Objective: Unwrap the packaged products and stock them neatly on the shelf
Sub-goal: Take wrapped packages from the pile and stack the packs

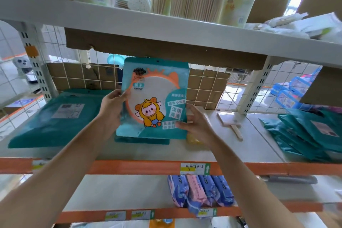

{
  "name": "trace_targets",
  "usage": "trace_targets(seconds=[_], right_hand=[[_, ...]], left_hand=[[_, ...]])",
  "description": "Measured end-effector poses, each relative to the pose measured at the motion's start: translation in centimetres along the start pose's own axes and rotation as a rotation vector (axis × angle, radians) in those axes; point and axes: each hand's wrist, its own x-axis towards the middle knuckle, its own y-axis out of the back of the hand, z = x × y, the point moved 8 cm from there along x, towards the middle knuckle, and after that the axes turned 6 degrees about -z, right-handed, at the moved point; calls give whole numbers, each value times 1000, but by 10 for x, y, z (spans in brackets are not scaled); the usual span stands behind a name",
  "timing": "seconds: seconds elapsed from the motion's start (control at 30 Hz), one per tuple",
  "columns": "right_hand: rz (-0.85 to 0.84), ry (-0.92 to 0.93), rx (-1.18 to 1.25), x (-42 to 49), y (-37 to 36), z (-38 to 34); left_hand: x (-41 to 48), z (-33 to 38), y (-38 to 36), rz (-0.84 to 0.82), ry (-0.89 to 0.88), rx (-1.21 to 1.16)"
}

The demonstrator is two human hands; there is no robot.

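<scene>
Left hand [112, 100] pinches the left edge of the pack [157, 87], thumb on its face; right hand [196, 122] holds the lower right edge, fingers laid across the front. The pack is held upright just above the shelf [231, 146], over a flat pouch [140, 141] lying there. Risk: the film looks glossy and slick and the pack is thin, so stood on its narrow base it would likely slide or topple unless leaned on the wire grid [209, 89], and the round mirror inside could crack. A matte teal bag [55, 116] lies left; a slumped teal stack [311, 135] lies right.
</scene>
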Motion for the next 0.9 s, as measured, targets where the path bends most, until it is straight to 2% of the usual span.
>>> trace_targets(seconds=[0.17, 0.4, 0.67, 0.9], right_hand=[[108, -48, 53, 0, 5, 18], [296, -72, 77, 1, -5, 43], [351, -4, 35, 24, -22, 60], [385, -44, -114, 42, -28, 84]], left_hand=[[3, -8, 2, -70, 52, 85], [23, -18, 15, -52, 117, 204], [44, -38, 30, -40, 143, -30], [67, -42, 30, -78, 57, -9]])
